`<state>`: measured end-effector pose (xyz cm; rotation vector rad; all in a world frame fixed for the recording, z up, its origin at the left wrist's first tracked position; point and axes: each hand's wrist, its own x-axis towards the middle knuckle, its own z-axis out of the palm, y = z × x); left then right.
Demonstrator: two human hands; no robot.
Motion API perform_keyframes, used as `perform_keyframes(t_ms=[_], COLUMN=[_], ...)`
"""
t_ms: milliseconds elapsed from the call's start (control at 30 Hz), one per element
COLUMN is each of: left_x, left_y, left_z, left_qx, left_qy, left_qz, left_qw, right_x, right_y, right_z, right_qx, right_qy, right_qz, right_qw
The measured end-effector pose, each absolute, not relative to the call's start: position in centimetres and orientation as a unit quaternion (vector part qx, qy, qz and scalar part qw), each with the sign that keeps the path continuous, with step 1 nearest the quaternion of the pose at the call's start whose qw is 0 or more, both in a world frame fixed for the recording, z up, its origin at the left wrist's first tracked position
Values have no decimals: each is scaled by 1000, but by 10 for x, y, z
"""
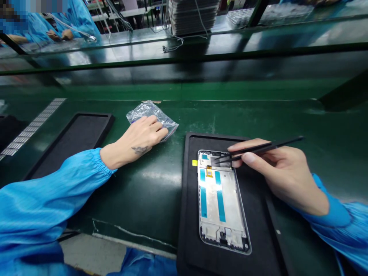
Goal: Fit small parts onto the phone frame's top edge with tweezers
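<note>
My right hand [276, 172] holds black tweezers [258, 148] in a pinch. Their slightly parted tips hover over or touch the upper part of a phone frame [211, 203]; contact cannot be made out. The silver frame lies face down on a black foam tray [191, 214], with blue-green strips, an orange flex cable [209, 172] and a yellow tab [194, 163] at its left edge. My left hand [143, 136] is closed on a clear plastic bag [146, 109]. The fingertips are hidden, and something bluish shows in the bag.
Another black foam tray [77, 134] lies at left beside a strip of printed labels [34, 126]. A raised metal shelf [138, 51] crosses the back, bearing a tall stack of trays [194, 17] and loose cables [174, 48]. A person in blue sleeves [77, 19] works beyond it.
</note>
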<state>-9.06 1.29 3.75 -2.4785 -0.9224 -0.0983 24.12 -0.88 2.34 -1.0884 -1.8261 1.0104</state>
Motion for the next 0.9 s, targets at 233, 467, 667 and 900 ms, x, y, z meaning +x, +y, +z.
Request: perform_keyframes(t_ms=[233,467,667,900], left_x=[-49,-2,-4,-1], left_y=[0,20,28,21], left_z=[53,41,33,36], left_qx=[-888,-802,-779,-778], left_qy=[-363,-370,-397,-408], left_qz=[-269,-264,-244,-255], left_qw=[-84,-389,-419,-404], right_x=[239,239,226,217], right_y=[-8,-9,-11,-7], right_z=[23,16,35,34], right_qx=[-422,-437,-442,-430], right_qy=[-718,-668,-736,-770], right_qz=[378,395,280,228], right_qw=[404,454,430,412])
